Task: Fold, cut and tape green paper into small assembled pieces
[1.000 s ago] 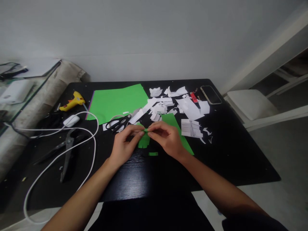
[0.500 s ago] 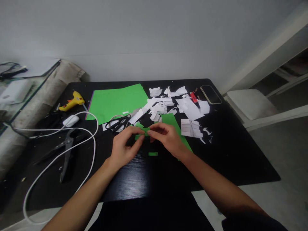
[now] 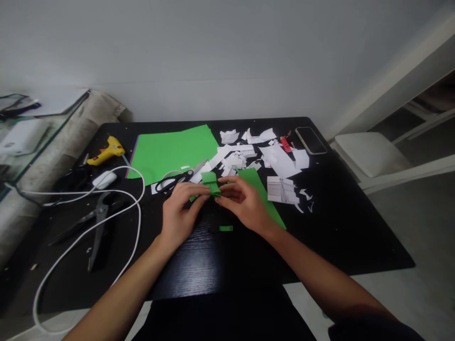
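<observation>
A small green scrap [image 3: 225, 228] lies on the table [image 3: 341, 227]. Beyond this scrap, slightly leftward, the left hand [image 3: 178, 208] pinches a folded green paper [image 3: 209, 178]; rightward, the right hand [image 3: 247, 203] curves close by, its grip impossible to tell. Farther beyond the scrap lie scissors [image 3: 184, 178] leftward, then white cuttings [image 3: 279, 158] and a phone [image 3: 311, 140] rightward.

Black table [image 3: 337, 237]; on it green sheets [image 3: 170, 154], yellow glue gun [image 3: 111, 149], large shears [image 3: 101, 212], white paper scraps [image 3: 279, 158], phone [image 3: 311, 140].
</observation>
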`<state>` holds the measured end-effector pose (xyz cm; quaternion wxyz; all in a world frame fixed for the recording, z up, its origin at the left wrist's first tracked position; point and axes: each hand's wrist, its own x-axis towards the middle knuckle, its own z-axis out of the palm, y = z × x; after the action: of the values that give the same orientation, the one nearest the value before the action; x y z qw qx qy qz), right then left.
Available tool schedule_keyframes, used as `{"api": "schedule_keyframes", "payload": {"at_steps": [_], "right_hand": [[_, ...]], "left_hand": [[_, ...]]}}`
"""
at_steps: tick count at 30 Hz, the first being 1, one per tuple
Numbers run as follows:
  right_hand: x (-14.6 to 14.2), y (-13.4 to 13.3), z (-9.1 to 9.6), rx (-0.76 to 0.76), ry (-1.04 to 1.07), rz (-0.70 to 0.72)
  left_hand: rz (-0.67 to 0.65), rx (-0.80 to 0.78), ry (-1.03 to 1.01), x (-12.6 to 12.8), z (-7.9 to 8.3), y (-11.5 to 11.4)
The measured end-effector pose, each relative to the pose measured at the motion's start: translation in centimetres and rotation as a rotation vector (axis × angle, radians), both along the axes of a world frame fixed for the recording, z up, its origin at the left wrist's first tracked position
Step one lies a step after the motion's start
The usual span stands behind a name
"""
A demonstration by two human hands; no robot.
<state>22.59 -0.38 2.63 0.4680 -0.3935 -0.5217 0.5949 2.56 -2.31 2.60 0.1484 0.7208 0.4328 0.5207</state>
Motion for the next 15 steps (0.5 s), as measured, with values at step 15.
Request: {"api": "schedule_keyframes", "payload": {"at_steps": [15], "right_hand": [[-0.31,-0.49,0.45,0.013,0.057,-0.066]], "left_hand": [[-0.053,-0.356,-0.234,0.7,0.33,-0.36]]}}
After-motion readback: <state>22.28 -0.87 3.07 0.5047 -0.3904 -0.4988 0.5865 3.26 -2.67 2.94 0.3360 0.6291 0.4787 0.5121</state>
